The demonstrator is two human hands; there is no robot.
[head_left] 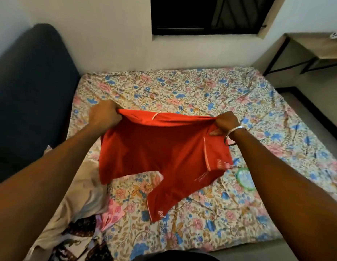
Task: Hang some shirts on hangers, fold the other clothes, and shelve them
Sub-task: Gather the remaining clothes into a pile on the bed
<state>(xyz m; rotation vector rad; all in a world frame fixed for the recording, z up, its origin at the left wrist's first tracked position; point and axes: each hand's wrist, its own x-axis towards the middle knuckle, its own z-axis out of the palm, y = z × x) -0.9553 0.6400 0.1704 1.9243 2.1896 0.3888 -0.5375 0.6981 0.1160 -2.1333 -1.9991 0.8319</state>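
1. Head view looks down on a bed [211, 102] covered with a floral sheet, both bare forearms reaching out over it.
2. Red shorts [154, 147] with thin white piping and small white lettering at the hems hang stretched between the two hands, held up by the waistband above the middle of the bed.
3. Left hand [104, 115] has its fingers curled tight round the left end of the waistband, cloth bunched inside the fist.
4. Right hand [227, 124] pinches the right end of the waistband, fingers curled over the edge and the thumb pressed against the cloth below; a silver bangle [237, 129] sits on that wrist.
5. Lower legs of the shorts droop toward the sheet; whether the hems touch it cannot be told.
6. Near the bottom left, beside the left forearm, lies a heap of other clothes [84, 200]: a beige piece, a pink patterned one and a dark printed one.
7. A green ring [245, 179] lies on the sheet just right of the shorts, partly hidden by the right forearm.
8. Dark blue headboard [31, 87] stands along the left side of the bed.
9. Beyond the bed, a dark window [207, 14] is set in the wall, and a wooden desk [314, 46] on black legs stands in the right corner.
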